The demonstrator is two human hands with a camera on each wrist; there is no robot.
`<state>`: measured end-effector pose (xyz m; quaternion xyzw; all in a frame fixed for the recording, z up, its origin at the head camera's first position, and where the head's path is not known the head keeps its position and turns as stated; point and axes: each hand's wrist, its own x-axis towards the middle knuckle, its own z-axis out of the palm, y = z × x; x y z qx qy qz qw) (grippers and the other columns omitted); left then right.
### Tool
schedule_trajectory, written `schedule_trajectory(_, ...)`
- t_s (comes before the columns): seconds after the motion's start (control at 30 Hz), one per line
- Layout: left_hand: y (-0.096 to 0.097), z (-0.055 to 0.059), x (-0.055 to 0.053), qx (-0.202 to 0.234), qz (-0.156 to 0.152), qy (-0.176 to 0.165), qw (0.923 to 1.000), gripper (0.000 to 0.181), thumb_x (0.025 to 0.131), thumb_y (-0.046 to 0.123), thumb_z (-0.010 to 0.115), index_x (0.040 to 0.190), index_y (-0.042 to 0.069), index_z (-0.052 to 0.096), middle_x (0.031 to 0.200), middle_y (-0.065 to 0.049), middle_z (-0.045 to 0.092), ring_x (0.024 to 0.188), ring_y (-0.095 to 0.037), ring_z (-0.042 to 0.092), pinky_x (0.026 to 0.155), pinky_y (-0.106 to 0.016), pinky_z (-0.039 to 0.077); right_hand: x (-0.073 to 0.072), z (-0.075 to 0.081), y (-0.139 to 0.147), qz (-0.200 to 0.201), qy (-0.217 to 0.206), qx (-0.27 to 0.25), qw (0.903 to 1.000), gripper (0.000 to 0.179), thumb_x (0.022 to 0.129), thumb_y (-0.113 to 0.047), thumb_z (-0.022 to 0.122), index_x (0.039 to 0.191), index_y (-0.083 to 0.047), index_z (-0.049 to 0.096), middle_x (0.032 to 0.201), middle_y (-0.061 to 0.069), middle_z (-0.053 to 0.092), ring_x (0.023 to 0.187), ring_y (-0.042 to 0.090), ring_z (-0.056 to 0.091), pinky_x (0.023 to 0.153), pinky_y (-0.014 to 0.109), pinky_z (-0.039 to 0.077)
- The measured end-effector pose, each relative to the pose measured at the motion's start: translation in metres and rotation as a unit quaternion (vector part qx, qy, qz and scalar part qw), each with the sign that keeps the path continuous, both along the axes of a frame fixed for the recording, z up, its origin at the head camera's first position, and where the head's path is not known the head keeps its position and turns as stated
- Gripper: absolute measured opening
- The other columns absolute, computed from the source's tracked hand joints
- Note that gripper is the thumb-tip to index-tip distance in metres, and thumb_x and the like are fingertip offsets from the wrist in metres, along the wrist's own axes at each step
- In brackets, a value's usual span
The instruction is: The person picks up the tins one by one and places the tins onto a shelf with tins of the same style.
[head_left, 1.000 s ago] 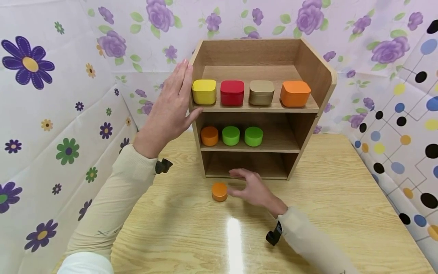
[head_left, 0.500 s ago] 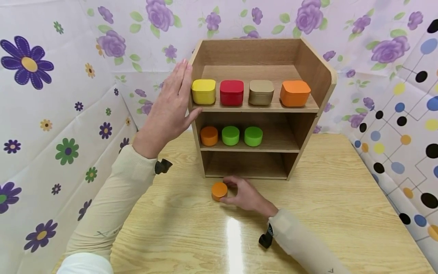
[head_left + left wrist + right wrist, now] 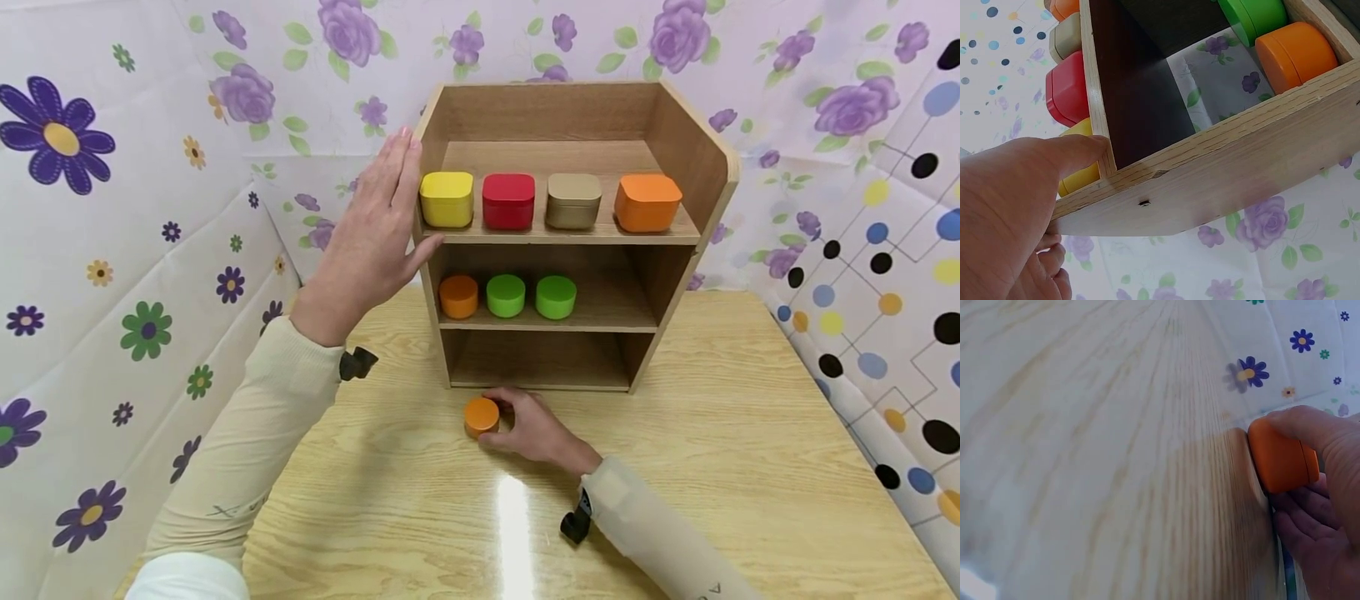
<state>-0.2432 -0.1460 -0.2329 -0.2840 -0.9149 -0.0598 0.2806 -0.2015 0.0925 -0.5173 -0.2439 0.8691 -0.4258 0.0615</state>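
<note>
In the head view a small orange round box (image 3: 481,415) with a lid seam stands on the table in front of the wooden shelf (image 3: 570,237). My right hand (image 3: 534,427) holds it from the right, thumb on the near side and fingers behind. The right wrist view shows the thumb against the same orange box (image 3: 1279,456), other fingers across from it. My left hand (image 3: 367,225) lies with straight fingers along the shelf's left side. In the left wrist view, the left thumb (image 3: 1079,153) touches the shelf's front edge.
Yellow (image 3: 447,200), red (image 3: 508,202), tan (image 3: 573,202) and orange (image 3: 647,203) square boxes line the top tier. The middle tier holds an orange round box (image 3: 458,297) and two green ones (image 3: 506,297). Patterned cloth walls enclose the wooden table (image 3: 720,400).
My right hand has moved left, closing its thumb and fingers round the orange round box. The box stays in place. My left hand has stayed at the shelf's side.
</note>
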Motion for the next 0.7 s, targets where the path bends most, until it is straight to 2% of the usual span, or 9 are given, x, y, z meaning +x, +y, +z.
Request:
schedule_trajectory(0.43, -0.001, 0.000, 0.000, 0.003, -0.005, 0.008, 1.0000, 0.101, 0.099, 0.028, 0.074, 0.167, -0.006, 0.008, 0.178, -0.022, 0.006, 0.167, -0.035, 0.008, 0.138, -0.042, 0.006, -0.004, -0.001, 0.002, -0.001, -0.005, -0.004, 1.0000, 0.064, 0.085, -0.027, 0.090, 0.140, -0.007, 0.065, 0.130, 0.005, 0.073, 0.115, 0.019, 0.070, 0.099, 0.036, 0.061)
schedule_trajectory(0.7, 0.000, 0.000, 0.000, 0.003, -0.006, 0.006, 1.0000, 0.101, 0.100, 0.028, 0.074, 0.167, -0.005, 0.007, 0.178, -0.021, 0.006, 0.167, -0.035, 0.008, 0.138, -0.042, 0.006, -0.003, 0.007, 0.013, -0.007, -0.007, 0.000, 1.0000, 0.063, 0.084, -0.027, 0.091, 0.138, -0.007, 0.065, 0.127, 0.004, 0.073, 0.109, 0.015, 0.069, 0.096, 0.032, 0.061)
